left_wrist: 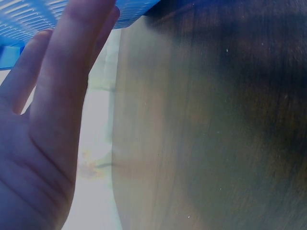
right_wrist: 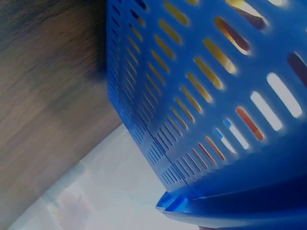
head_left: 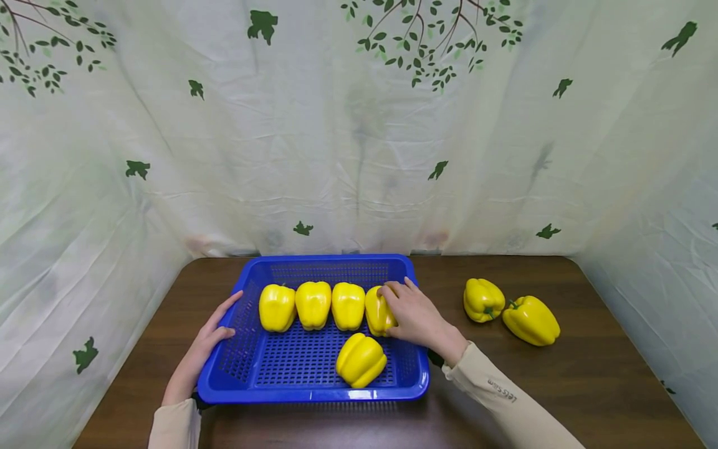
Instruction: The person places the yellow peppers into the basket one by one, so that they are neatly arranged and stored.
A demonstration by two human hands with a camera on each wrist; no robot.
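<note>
Yellow and glossy, one pepper (head_left: pixel 373 317) stands at the right end of the row (head_left: pixel 313 305) in the blue plastic basket (head_left: pixel 314 395); my right hand (head_left: pixel 416 315) has its fingers curled around it. My left hand (head_left: pixel 204 346), fingers nearly straight, only rests against the basket's left side. I think the smooth skin could slip, or my palm could push the loose, lobed front pepper (head_left: pixel 361 360). Without firm support, the slotted basket may also slide on the wooden table (head_left: pixel 594 386).

A dark brown table (head_left: pixel 606 374) bears a blue basket (head_left: pixel 314 395) and two yellow bell peppers (head_left: pixel 531 320) near its right side.
</note>
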